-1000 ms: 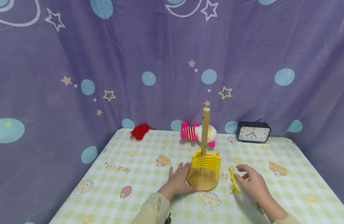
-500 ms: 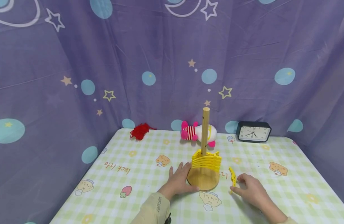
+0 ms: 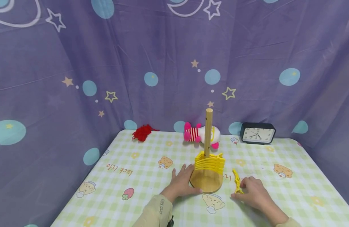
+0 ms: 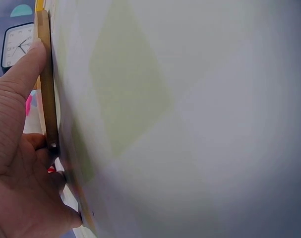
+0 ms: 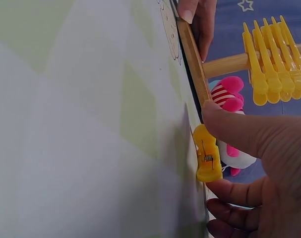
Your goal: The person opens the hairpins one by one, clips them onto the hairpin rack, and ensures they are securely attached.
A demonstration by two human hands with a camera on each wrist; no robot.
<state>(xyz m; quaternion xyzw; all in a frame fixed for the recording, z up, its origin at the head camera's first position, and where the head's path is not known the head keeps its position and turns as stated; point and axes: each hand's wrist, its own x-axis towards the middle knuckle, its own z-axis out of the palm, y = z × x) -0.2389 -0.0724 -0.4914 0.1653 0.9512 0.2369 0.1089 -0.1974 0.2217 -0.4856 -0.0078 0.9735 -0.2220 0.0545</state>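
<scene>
A wooden stand with a round base (image 3: 206,183) and an upright post (image 3: 208,132) stands in front of me. Several yellow plastic clips (image 3: 209,164) are gripped round the lower post in a stack. My left hand (image 3: 181,186) holds the base from its left side, thumb along the front edge and fingers along the far left rim. Right of the stand, another yellow clip (image 3: 236,181) lies on the cloth. My right hand (image 3: 254,192) has thumb and index finger at its two sides; in the right wrist view the clip's spring end (image 5: 208,156) sits between them.
A checked, printed cloth (image 3: 112,195) covers the table. Along the back are a heap of red yarn (image 3: 142,133), a pink and white plush toy (image 3: 201,135) behind the post, and a black desk clock (image 3: 257,133). A purple curtain (image 3: 163,47) hangs behind.
My right hand has come down from above and right of the loose clip, and its thumb and index finger now close around its near end. The left hand and stand have stayed put.
</scene>
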